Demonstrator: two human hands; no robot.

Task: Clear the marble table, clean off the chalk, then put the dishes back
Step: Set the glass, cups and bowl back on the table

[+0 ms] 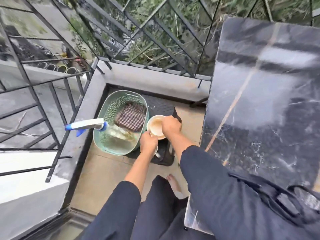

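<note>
— Our dark sleeves are filling the bottom of the view, and a bare foot is showing between them on the tan floor.

— And where are we reaching?

— We are reaching down with both arms to a cream bowl. Our right hand is gripping its far right rim, fingers curled over the edge. Our left hand is curling round the near rim. Something pale is peeking out beneath that hand, and we cannot tell what it is.

— Where is the bowl sitting?

— It is low down over a dark stool, just beside a green basket. We cannot tell whether it is resting there or lifted. A checked cloth is lying inside the basket, and a spray bottle is leaning out over its left rim, blue nozzle pointing toward the railing.

— And the work surface?

— On our right the marble table is standing well above the bowl. Whitish chalk smears are streaking its dark top, and a black strap is lying on its near corner.
</note>
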